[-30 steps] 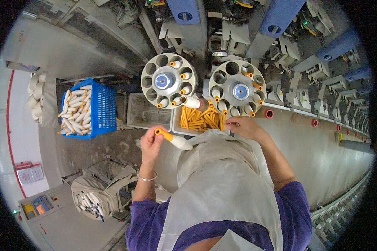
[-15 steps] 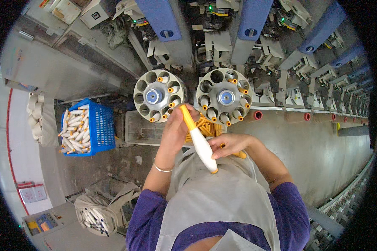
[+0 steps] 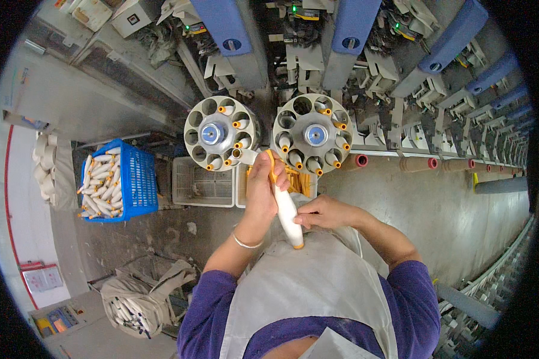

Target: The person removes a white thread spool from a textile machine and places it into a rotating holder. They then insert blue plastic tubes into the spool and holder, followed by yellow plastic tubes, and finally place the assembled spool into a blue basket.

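Note:
My left hand (image 3: 262, 188) is closed round the yellow tube end of a yarn bobbin (image 3: 288, 215), whose white wound part slants down toward my apron. The thumb and fingertips of my right hand (image 3: 324, 213) pinch at the side of the white yarn. Just above my left fingers, a second white bobbin (image 3: 246, 155) points its open tube end at the left round magazine (image 3: 191, 136); I cannot tell whether my left hand holds it. The right round magazine (image 3: 281, 139) has several bobbins standing in its holes. Yellow tubes (image 3: 299, 182) lie in a bin behind my hands.
A blue basket (image 3: 139, 181) full of white bobbins stands at the left. Beside the tube bin is a pale crate (image 3: 200, 190). A cloth sack (image 3: 161, 299) with more bobbins is at the lower left. Red-ended rollers (image 3: 419, 163) line the machine at the right.
The bobbin has turned more upright, and my left hand has moved lower along it. The orange tubes at my right hand no longer show. A second bobbin now sticks out above my left fingers.

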### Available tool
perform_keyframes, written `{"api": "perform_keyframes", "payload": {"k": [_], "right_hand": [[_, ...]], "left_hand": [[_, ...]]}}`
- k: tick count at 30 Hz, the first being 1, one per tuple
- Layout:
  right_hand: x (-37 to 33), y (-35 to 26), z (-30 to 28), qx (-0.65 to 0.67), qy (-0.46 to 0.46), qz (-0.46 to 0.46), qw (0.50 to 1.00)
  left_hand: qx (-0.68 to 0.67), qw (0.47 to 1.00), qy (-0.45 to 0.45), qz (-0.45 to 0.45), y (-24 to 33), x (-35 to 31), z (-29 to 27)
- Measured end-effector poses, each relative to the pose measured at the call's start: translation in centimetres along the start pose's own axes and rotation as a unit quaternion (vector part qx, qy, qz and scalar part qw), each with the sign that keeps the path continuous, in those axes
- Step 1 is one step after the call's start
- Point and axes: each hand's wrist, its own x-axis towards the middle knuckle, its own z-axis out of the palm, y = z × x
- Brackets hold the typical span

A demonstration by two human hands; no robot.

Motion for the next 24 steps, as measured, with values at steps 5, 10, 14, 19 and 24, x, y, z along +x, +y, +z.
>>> {"api": "perform_keyframes", "payload": {"k": [5, 10, 14, 19, 24], "right_hand": [[-0.8, -0.4, 0.4, 0.139, 0.089, -0.064, 0.984], [-3.1, -1.6, -4.4, 0.130, 0.252, -0.110, 0.953], [-4.8, -1.9, -6.4, 0.122, 0.352, -0.054, 0.926], [-4.2, -1.4, -1.7, -0.181, 0.195, 0.030, 0.963], [-2.9, -1.1, 1.5, -0.353, 0.161, 0.054, 0.920]], "left_hand": [[-0.022, 0.999, 0.007, -0.038, -0.9, -0.7, 0.2], [-0.010, 0.992, -0.027, -0.120, -1.8, -0.4, 0.3], [-0.012, 0.987, -0.025, -0.158, -2.0, -0.7, 0.0], [-0.020, 0.992, -0.036, -0.123, -1.8, -0.9, -0.2], [0.016, 0.998, 0.026, -0.058, -1.7, -1.2, 0.0]]}}
